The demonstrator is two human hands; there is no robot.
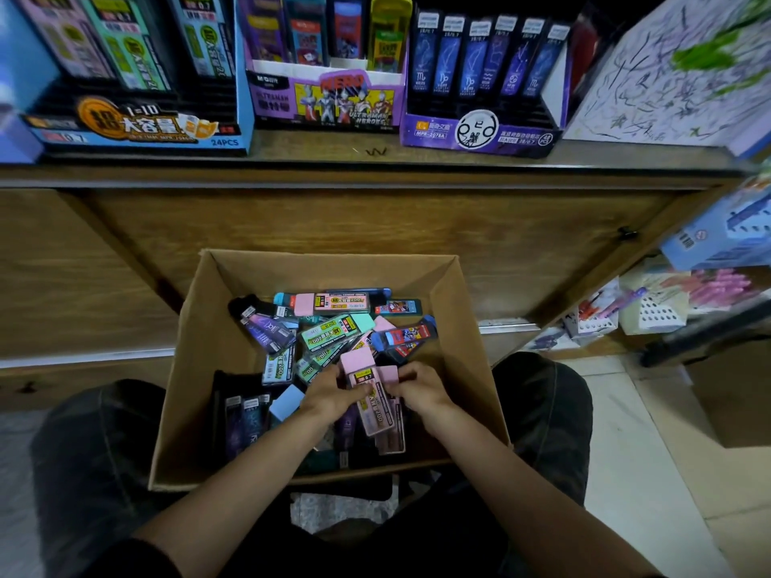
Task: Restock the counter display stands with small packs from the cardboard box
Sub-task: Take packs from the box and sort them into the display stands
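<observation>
Packs partly hidden beneath both hands

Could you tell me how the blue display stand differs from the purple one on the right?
The blue display stand holds pastel packs; the purple display stand holds slimmer dark-blue constellation packs. The blue one's front reads 24PCS; the purple one's bears a round white emblem. Both sit on the counter.

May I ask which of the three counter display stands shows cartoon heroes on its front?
The middle purple stand; the blue stand left and zodiac stand right show none.
</observation>
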